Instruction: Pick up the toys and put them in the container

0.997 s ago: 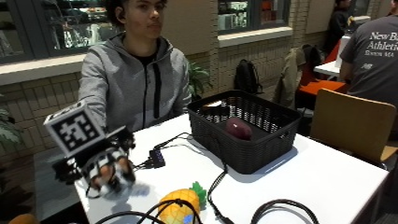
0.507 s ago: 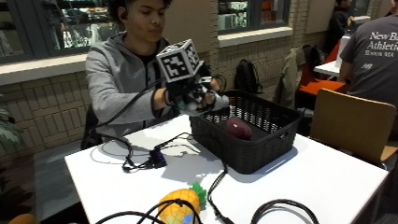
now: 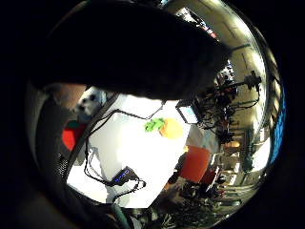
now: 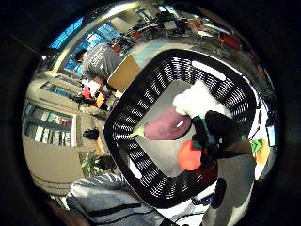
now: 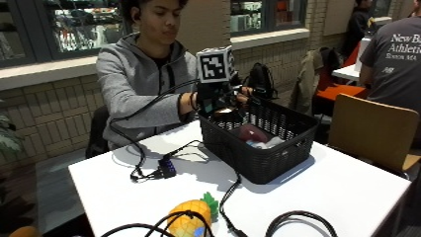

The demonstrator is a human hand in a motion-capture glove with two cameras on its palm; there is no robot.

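In the outside view my gloved right hand point(image 5: 220, 101) hovers over the back left corner of the black mesh basket point(image 5: 263, 165), fingers reaching past the rim with nothing seen in them. Inside the basket lie a purple eggplant toy point(image 5: 253, 132) and a white plush toy point(image 5: 266, 144). The thumb side palm view looks down into the basket point(image 4: 136, 113). It shows the eggplant point(image 4: 167, 126), the white plush point(image 4: 200, 101) and a small red toy with a green top point(image 4: 189, 156) beside my black fingers point(image 4: 221, 129). A pineapple toy point(image 5: 188, 219) lies on the white table point(image 5: 342, 187) near its front edge.
A small black hub point(image 5: 166, 165) with cables sits left of the basket, and thick black cables point(image 5: 296, 217) loop along the table's front edge. A wooden chair point(image 5: 371, 128) stands right of the table. The little finger side palm view shows the pineapple point(image 3: 169, 128) and the hub point(image 3: 123, 175).
My hand swung from the table's left edge, where it held something, up and over to the basket, then dipped toward the rim. A white toy now lies in the basket.
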